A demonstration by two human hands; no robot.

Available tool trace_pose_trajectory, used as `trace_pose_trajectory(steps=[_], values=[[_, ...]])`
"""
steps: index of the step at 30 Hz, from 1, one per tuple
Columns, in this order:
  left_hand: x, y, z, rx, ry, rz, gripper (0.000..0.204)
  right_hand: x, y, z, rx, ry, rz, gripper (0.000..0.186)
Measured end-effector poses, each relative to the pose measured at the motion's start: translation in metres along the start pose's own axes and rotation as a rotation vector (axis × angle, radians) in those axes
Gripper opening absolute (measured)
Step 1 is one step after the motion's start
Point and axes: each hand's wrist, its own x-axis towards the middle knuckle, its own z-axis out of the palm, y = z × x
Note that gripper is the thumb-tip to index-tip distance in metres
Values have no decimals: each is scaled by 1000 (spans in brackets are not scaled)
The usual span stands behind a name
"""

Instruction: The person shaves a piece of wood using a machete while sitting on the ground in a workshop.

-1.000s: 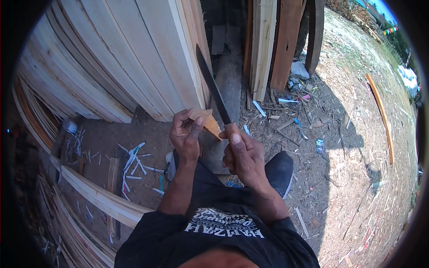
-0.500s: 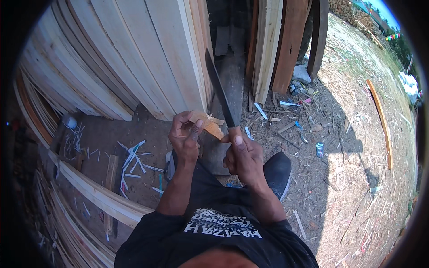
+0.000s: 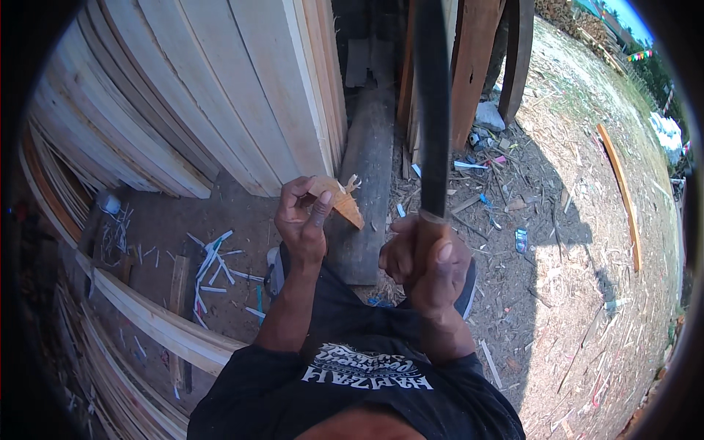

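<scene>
Between thumb and fingers my left hand (image 3: 303, 214) pinches a small piece of wood (image 3: 347, 207), pale brown, with a ragged splintered edge at its far side. My right hand (image 3: 433, 265) is wrapped round the wooden handle of a machete (image 3: 434, 117). Its long dark blade points up and away from me, and the tip runs to the upper edge of the picture. Blade and wood piece are apart, the machete to the right. Below them a weathered grey plank (image 3: 364, 161) lies lengthwise on the ground between my legs.
Tall pale boards (image 3: 220, 95) lean close together at the left. Brown posts (image 3: 475, 73) stand at the far right of the plank. A bent beam (image 3: 158, 312) crosses at lower left, near thin white strips (image 3: 211, 264). Wood chips litter the sunlit ground (image 3: 572, 315); a long orange-brown stick (image 3: 622, 194) lies there.
My right hand has raised the machete and moved it to the right, away from the wood piece. The left hand keeps the wood in nearly the same place.
</scene>
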Motion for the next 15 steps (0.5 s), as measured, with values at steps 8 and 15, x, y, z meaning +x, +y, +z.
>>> trace_pose_trajectory(steps=[8,15], values=[[1,0,5,10,0,23,25,-24,83,-14,-207,-13,531,53],[8,1,1,-13,17,-36,25,7,-10,-2,149,-28,-549,53]])
